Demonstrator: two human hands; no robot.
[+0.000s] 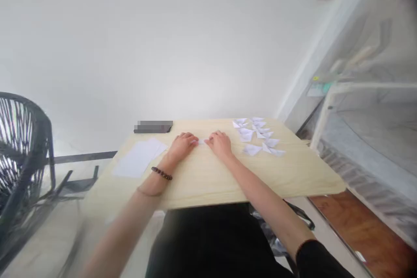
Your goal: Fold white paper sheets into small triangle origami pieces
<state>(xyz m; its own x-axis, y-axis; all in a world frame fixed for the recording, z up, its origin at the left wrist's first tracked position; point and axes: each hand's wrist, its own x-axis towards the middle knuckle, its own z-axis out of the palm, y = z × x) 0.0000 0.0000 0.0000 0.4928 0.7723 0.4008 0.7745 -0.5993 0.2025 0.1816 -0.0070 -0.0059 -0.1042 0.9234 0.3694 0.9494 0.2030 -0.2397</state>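
Between my hands, at the middle of the table, lies a small folded piece of white paper [201, 142], mostly covered by my fingers. My left hand [183, 145], with a beaded bracelet [162, 173] at its wrist, is closed on the paper's left end. My right hand [220, 143] pinches the right end, fingers curled. Several folded white paper shapes [256, 149] with pointed wings rest on the table to the right of my right hand. Left of my left hand is a stack of flat white paper sheets [135, 159], slightly fanned.
The light wooden table [208, 182] stands against a white wall [182, 43]. A dark object [153, 127], partly blurred out, lies at its back left. A black woven chair [29, 147] is to the left, and a white metal frame [325, 113] to the right.
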